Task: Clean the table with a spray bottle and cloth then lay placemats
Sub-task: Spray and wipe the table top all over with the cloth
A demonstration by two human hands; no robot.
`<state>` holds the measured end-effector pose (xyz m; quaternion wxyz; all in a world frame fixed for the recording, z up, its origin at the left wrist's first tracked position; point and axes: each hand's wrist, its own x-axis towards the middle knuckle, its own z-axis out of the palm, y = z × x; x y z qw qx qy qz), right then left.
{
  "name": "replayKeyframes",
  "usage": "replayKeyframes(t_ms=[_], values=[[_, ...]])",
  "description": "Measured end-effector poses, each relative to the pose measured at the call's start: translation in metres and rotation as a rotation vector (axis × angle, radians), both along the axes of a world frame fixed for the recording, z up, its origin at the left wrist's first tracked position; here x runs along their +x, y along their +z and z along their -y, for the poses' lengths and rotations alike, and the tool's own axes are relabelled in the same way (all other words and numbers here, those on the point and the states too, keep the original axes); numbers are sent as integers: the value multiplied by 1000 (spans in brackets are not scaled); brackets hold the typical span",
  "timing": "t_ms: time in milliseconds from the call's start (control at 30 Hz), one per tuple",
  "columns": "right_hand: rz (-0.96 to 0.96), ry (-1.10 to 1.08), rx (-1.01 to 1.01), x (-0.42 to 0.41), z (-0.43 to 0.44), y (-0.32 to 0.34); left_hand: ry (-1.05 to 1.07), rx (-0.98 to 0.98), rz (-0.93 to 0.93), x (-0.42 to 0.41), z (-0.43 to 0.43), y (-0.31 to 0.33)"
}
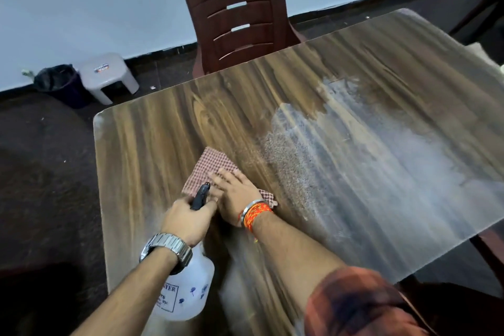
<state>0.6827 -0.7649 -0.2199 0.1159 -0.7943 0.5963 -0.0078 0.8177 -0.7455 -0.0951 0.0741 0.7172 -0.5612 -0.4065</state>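
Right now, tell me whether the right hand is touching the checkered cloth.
Touching. The head view shows the right hand lying flat on the checkered cloth, fingers straight, pressing it onto the wooden table.

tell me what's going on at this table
A person is cleaning a wooden table. The left hand grips a white spray bottle by its black head, while the right hand presses flat on a red checked cloth on the tabletop. A wet patch covers the surface to the right of the cloth. A brown plastic chair stands at the far side. No placemats are in view.
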Motion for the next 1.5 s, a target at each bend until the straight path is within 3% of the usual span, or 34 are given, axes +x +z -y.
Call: replayKeyframes(t_ms=[333, 433, 500, 633, 700, 1000, 1133, 1233, 1400, 1500], values=[[-51, -737, -27, -217, 78, -6, 29, -46, -56, -77, 55, -8], [0, -913, 13, -234, 83, -5, 69, -38, -78, -85, 64, -7], [-23, -853, -21, -211, 87, 0, 66, -46, -75, -93, 66, -7], [-38, -253, -68, -148, 79, 1, 15, -53, -53, -117, 68, -7], [-55, -156, 2, -145, 82, 1, 9, -50, -38, -129, 68, -8], [-12, -950, 60, -353, 106, 8, -64, -33, -44, -157, 72, -14], [27, -1123, 133, -390, 108, 9, -61, -11, -73, -158, 72, -16], [-12, -960, 88, -359, 128, 14, -64, -9, -53, -160, 72, -19], [-28, -314, 60, -266, 144, 15, -95, -13, -39, -173, 66, -20], [-66, -382, -3, -292, 136, 16, -106, -23, -52, -174, 62, -19]])
